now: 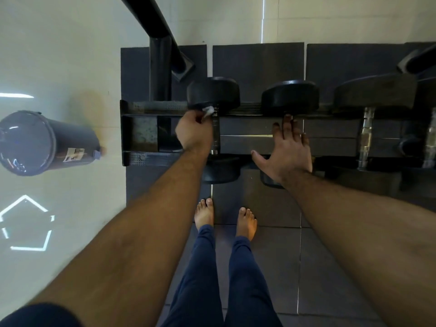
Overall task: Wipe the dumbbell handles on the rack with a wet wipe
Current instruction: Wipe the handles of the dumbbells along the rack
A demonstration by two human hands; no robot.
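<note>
**Wiping the first handle, far end**

My left hand (194, 133) pinches the wipe (208, 111) at the far end of the leftmost dumbbell's handle (215, 131), just under the far weight head. I judge the best stroke is to wrap the wipe round the handle and draw it toward me along the full length, turning as I go. My right hand (286, 152) lies flat, fingers spread and gripping nothing, over the second dumbbell (290, 97) on the rack (151, 108). That handle is hidden beneath it.

The left hand (194, 133) pinched a wipe (209, 111) against the leftmost dumbbell's handle (215, 134); the right hand (288, 151) lay spread over the next dumbbell (290, 97).
</note>
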